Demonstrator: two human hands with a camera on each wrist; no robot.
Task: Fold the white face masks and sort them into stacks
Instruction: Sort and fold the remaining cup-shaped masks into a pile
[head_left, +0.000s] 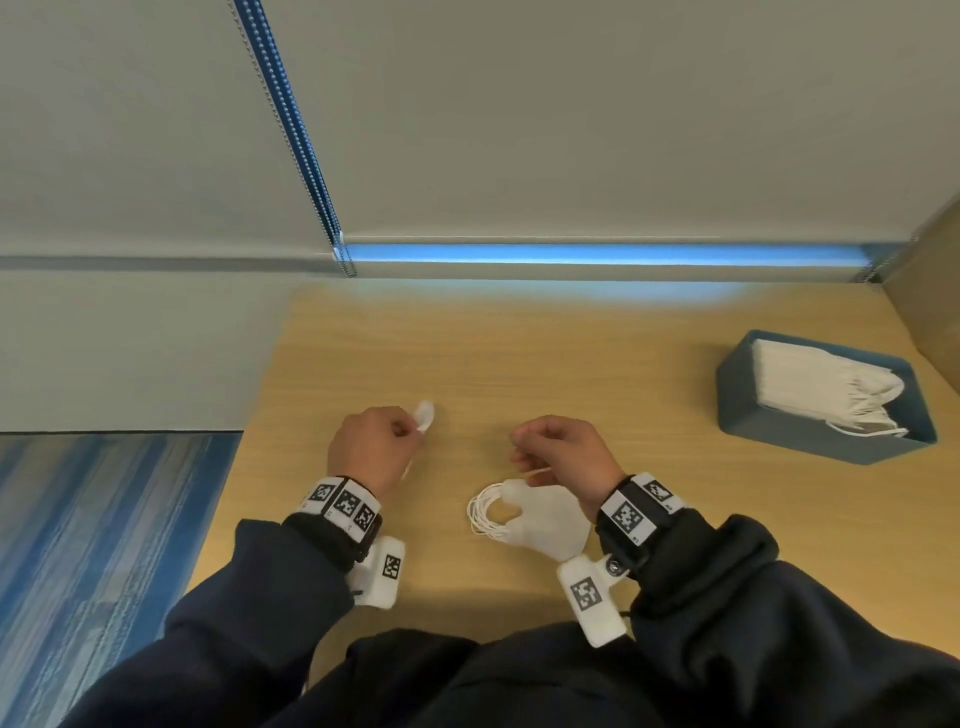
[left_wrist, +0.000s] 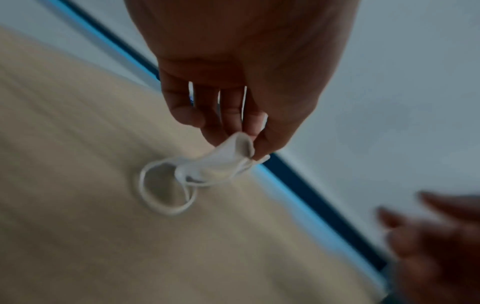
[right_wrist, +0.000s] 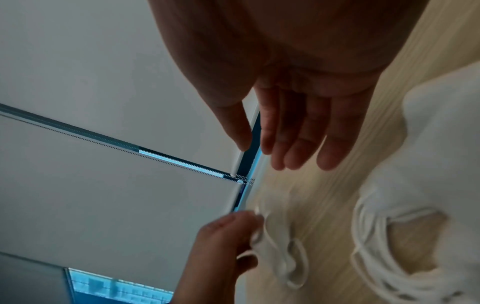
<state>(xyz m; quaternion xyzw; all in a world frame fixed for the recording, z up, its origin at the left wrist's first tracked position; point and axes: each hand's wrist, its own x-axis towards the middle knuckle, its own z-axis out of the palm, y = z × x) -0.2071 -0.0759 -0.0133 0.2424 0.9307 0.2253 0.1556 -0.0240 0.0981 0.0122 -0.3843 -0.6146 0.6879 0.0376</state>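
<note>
My left hand (head_left: 415, 428) pinches a crumpled white face mask (head_left: 425, 415) above the wooden table (head_left: 571, 353). In the left wrist view the thumb and fingers (left_wrist: 249, 144) hold the mask (left_wrist: 228, 158), and its ear loop (left_wrist: 166, 189) hangs onto the table. My right hand (head_left: 519, 441) hovers to the right with relaxed fingers (right_wrist: 285, 148) and nothing in it. Just below the right wrist lies a stack of folded masks (head_left: 550, 519), its ear loops (head_left: 483, 512) pointing left. The right wrist view shows that stack (right_wrist: 436, 160) and the held mask (right_wrist: 283, 259).
A blue box (head_left: 769, 426) at the right of the table holds several unfolded white masks (head_left: 821, 379). A wall and window sill (head_left: 571, 254) run along the table's far edge. A cardboard surface (head_left: 930, 270) stands at the far right, and the table's left edge drops to blue carpet (head_left: 104, 545).
</note>
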